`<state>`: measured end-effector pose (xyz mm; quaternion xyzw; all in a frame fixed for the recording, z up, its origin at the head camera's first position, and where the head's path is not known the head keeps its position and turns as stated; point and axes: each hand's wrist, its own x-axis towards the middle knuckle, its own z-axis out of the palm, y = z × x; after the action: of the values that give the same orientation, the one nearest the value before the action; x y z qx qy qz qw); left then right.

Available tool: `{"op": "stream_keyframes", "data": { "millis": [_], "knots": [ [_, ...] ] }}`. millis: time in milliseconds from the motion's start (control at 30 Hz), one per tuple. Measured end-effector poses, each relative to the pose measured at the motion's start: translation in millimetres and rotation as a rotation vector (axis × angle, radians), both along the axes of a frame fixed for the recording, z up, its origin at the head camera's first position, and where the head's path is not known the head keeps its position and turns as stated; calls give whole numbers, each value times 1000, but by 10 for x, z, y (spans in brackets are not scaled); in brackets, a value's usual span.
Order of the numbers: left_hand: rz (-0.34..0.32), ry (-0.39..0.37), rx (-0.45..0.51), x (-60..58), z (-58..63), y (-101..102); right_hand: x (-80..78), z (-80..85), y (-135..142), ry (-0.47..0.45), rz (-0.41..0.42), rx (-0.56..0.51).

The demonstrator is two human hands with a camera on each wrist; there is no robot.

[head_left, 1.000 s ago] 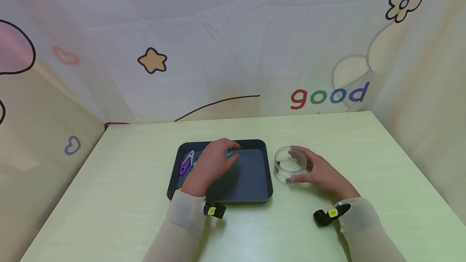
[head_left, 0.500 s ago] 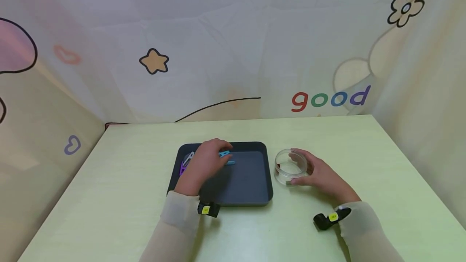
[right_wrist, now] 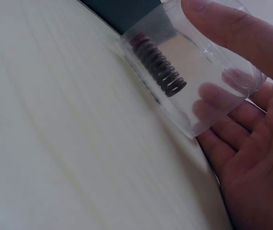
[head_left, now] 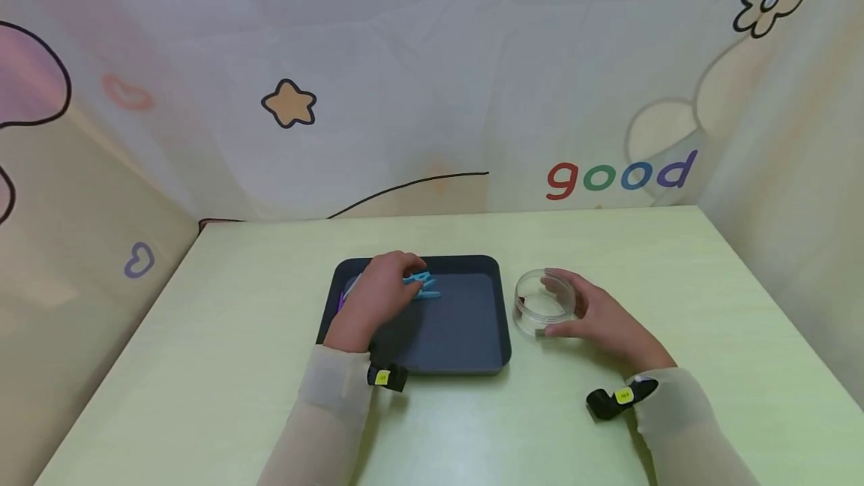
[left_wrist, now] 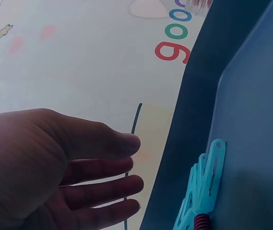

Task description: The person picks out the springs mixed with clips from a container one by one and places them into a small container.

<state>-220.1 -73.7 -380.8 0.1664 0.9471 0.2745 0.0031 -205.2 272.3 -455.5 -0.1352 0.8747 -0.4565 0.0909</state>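
Observation:
My left hand hovers over the left part of a dark grey tray, its fingers loosely bent with nothing between them in the left wrist view. Beside those fingertips lie light blue plastic clips, shaped like clothespins, near the tray's back wall. A dark red coil shows at their lower end. With thumb and fingers, my right hand grips a clear round container from its right side. Inside it lies a dark coil spring with a red end.
A purple clip and a pale one lie at the tray's left, mostly hidden behind my left hand. The pale table ends at a printed curtain behind. The container stands just right of the tray.
My left hand has shifted left over the tray, uncovering the light blue clips and covering more of the purple and pale ones. My right hand stays on the container.

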Motion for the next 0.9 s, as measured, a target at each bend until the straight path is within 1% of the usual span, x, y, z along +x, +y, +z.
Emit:
{"op": "stream_keyframes", "data": {
  "millis": [333, 533, 667, 767, 900],
  "knots": [
    [39, -34, -24, -24, -23, -27, -10, 12, 1, -13, 3, -17],
    [64, -50, -56, -74, -60, -53, -23, 31, -6, 7, 8, -4],
    [92, -79, -66, -105, -92, -61, -24, 32, -8, 9, 0, -6],
    [101, -110, -68, -111, -123, -68, -12, 24, -16, -3, -1, -19],
    [94, -113, -84, -102, -154, -65, 10, 15, -17, -10, 3, -33]
  ]
}}
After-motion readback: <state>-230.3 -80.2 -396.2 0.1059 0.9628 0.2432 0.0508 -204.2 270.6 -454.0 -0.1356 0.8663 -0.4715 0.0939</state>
